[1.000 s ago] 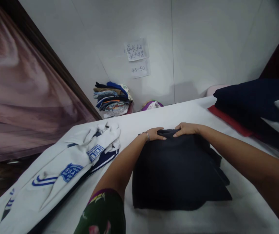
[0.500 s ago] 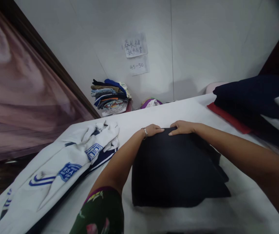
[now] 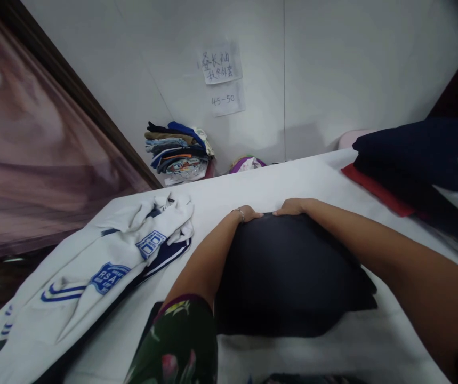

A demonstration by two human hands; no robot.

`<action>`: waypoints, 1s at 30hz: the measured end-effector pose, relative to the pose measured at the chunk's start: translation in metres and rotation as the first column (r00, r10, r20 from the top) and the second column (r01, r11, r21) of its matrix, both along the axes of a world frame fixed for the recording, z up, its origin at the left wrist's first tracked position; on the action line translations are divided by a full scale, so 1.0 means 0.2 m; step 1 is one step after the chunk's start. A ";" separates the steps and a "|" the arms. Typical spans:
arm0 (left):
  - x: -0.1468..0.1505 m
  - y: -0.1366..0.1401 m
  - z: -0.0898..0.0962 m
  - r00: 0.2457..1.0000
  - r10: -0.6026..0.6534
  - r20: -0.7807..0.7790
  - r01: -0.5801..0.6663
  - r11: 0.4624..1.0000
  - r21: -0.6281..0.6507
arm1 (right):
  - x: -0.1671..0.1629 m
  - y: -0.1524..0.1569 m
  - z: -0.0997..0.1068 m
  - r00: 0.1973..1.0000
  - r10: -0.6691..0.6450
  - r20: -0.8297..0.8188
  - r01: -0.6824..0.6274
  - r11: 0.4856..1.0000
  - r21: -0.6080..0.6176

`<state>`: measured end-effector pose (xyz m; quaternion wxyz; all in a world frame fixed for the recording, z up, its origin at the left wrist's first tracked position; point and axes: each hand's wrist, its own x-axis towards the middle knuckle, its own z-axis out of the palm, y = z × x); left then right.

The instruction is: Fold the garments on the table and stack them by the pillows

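Dark garment (image 3: 284, 277), looks folded, lies on the white-covered desk (image 3: 280, 184) at abt 5 o'clock from view centre. L hand (image 3: 248, 213) is on its far edge at abt 11 o'clock of the garment, R hand (image 3: 292, 207) at abt 12, thumbs near each other. Fingers of both are closed over that edge, cloth betw. thumb & fingers; tips hidden, can't tell how tight. Bracelet (image 3: 240, 214) on L wrist. White garment (image 3: 85, 271) w/ blue badges at 8 o'clock; navy clothes (image 3: 420, 149) w/ red cloth (image 3: 380, 193) at 3; clothes stack (image 3: 178, 152) at 10; paper notes (image 3: 221, 66) on wall at 12.
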<state>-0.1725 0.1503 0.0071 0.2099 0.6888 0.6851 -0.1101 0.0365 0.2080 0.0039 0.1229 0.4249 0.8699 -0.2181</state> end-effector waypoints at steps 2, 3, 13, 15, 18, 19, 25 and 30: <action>0.01 0.01 -0.02 1.000 0.023 -0.013 -0.022 1.000 0.008 | -0.02 0.00 -0.02 0.998 -0.050 0.044 0.047 0.996 0.074; 0.02 0.01 -0.02 1.000 0.029 -0.008 -0.029 0.999 0.018 | -0.02 0.00 -0.02 0.997 -0.060 0.054 0.054 0.994 0.099; 0.02 -0.31 0.18 0.995 0.032 0.098 -0.073 0.891 0.448 | 0.03 -0.09 0.04 0.999 -0.041 0.034 0.030 0.956 0.293; 0.06 -0.43 0.15 0.996 -0.071 0.045 0.040 0.874 0.485 | 0.03 -0.10 0.05 0.999 -0.036 0.027 0.026 0.950 0.312; 0.12 -0.53 0.04 0.991 -0.134 0.012 0.121 0.927 0.355 | -0.01 -0.14 0.11 0.999 -0.033 0.018 0.025 0.940 0.341; 0.13 -0.55 0.00 0.991 -0.130 0.014 0.120 0.946 0.302 | -0.03 -0.17 0.13 1.000 -0.027 0.013 0.020 0.935 0.353; 0.13 -0.50 -0.08 0.992 -0.125 0.025 0.113 0.956 0.270 | -0.03 -0.41 0.07 0.949 0.176 -0.263 -0.026 0.872 0.488; 0.15 -0.50 -0.08 0.993 -0.107 0.049 0.089 0.954 0.285 | 0.11 -0.40 -0.12 0.976 -0.008 -0.216 0.079 0.943 0.322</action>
